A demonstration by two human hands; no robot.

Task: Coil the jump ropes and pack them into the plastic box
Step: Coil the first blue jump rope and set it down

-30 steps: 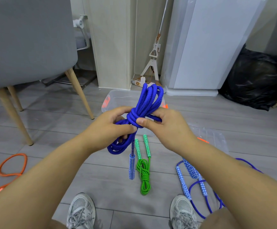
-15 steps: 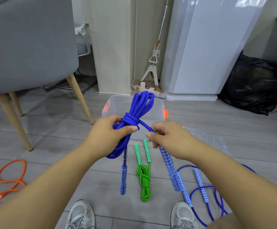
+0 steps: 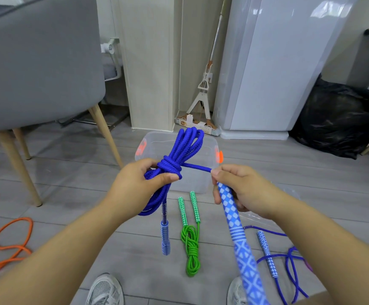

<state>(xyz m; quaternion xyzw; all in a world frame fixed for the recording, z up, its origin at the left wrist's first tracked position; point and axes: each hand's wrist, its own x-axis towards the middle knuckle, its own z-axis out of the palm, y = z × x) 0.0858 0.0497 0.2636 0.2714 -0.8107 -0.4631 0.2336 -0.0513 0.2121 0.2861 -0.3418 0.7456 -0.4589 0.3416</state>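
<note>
My left hand [image 3: 141, 186] grips a coiled blue jump rope [image 3: 179, 155] at its wrapped knot, loops standing up above the fist. One patterned handle [image 3: 165, 238] hangs down from it. My right hand [image 3: 241, 190] is closed around the rope's other blue-and-white handle [image 3: 238, 234], pulling the end strand taut to the right. Behind the coil sits the clear plastic box [image 3: 203, 183] with orange latches, on the floor. A coiled green rope [image 3: 191, 245] lies below the box. A thin loose blue rope [image 3: 289, 263] lies at the lower right.
An orange rope [image 3: 11, 243] lies on the floor at left. A grey chair [image 3: 36, 69] stands at the left, its wooden legs near the box. A clear lid [image 3: 267, 219] lies right of the box. My shoes [image 3: 104, 289] are at the bottom. A black bag [image 3: 337, 122] sits far right.
My right hand has moved away to the right, drawing the end strand and handle out through the wrap and tightening the knot. My left hand keeps its grip on the coil.
</note>
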